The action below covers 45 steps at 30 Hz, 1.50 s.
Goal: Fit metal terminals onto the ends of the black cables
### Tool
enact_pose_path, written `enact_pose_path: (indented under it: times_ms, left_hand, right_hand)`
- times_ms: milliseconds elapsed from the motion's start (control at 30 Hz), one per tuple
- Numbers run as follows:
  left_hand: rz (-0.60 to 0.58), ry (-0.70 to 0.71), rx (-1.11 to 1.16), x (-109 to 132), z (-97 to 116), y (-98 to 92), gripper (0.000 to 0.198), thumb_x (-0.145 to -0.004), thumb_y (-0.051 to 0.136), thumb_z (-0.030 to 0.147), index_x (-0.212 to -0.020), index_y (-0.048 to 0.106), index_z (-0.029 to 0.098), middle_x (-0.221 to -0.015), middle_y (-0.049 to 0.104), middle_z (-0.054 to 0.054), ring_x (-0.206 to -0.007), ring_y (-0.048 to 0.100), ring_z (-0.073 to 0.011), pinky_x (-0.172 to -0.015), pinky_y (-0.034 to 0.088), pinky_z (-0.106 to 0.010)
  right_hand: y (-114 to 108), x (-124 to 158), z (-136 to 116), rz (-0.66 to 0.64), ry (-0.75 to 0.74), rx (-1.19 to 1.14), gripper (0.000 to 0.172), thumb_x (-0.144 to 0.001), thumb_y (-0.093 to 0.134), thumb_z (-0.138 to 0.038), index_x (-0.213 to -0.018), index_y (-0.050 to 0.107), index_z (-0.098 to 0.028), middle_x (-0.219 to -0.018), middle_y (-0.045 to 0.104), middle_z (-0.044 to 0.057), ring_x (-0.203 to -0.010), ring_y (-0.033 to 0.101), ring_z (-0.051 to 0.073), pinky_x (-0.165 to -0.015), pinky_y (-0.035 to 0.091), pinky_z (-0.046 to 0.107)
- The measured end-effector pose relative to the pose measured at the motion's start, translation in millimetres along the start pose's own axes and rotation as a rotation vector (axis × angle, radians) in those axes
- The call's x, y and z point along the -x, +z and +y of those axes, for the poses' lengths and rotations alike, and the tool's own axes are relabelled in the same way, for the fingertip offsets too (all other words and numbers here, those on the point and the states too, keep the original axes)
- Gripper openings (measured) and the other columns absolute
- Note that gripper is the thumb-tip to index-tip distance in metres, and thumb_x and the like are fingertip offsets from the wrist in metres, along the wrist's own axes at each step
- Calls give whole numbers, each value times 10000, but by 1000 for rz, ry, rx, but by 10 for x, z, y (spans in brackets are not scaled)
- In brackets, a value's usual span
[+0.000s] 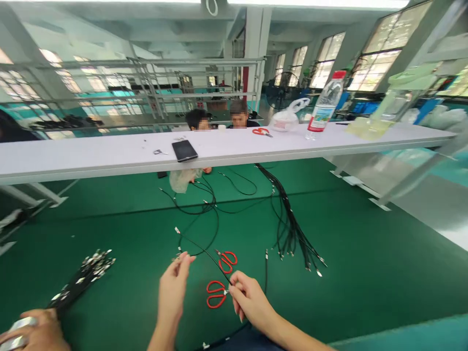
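Between the thumb and fingers of my right hand [248, 297] is a thin black cable [204, 251], which runs up and left to a white-tagged end. My left hand [172, 285] is raised left of it, fingertips pinched together near a small connector end; what they hold is too small to name. Two pairs of red-handled scissors, one upper [227, 262] and one lower [216, 294], lie on the green table [347, 234] between my hands. A looped black cable [218, 224] lies beyond them.
At the lower left another person's hand [40, 331] is by a cable bundle [78, 282]. A second bundle [288, 209] lies right of centre. The raised white shelf [226, 148] holds a phone [185, 150], scissors [262, 131] and a bottle [324, 107]. People sit beyond.
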<state>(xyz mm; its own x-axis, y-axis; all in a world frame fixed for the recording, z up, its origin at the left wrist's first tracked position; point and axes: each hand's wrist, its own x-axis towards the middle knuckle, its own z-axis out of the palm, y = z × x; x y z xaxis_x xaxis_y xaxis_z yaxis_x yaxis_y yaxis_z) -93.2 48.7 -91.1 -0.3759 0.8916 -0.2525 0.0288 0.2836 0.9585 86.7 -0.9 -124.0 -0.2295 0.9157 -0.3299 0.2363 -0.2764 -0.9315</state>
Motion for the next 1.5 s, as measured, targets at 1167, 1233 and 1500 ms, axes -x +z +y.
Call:
enact_pose_path:
  times_ms: [1167, 1233, 1500]
  left_hand:
    - [-283, 115, 146, 598, 534, 139, 331, -705, 606, 440, -592, 589, 130, -534, 362, 8, -527, 323, -65, -519, 292, -193]
    - [-294, 174, 119, 601, 550, 123, 285, -684, 643, 388, -558, 591, 138, -607, 445, -14, -612, 399, -88, -585, 343, -196]
    - [-288, 186, 133, 637, 562, 87, 183, -620, 702, 341, -662, 697, 163, -687, 559, -50, -695, 494, -131, -610, 403, -215]
  right_hand:
    - [-450, -96, -1369, -47, -323, -83, 278, -798, 525, -392, -698, 515, -133, -580, 500, -9, -501, 433, 75, -483, 358, 189]
    - [-454, -64, -1353, -41, -365, -85, 221, -799, 537, -344, -724, 512, -138, -626, 490, -9, -555, 430, 78, -523, 364, 188]
    - [-446, 43, -1328, -60, -406, -168, 138, -803, 541, -270, -868, 482, -164, -752, 489, 7, -675, 446, 94, -625, 395, 198]
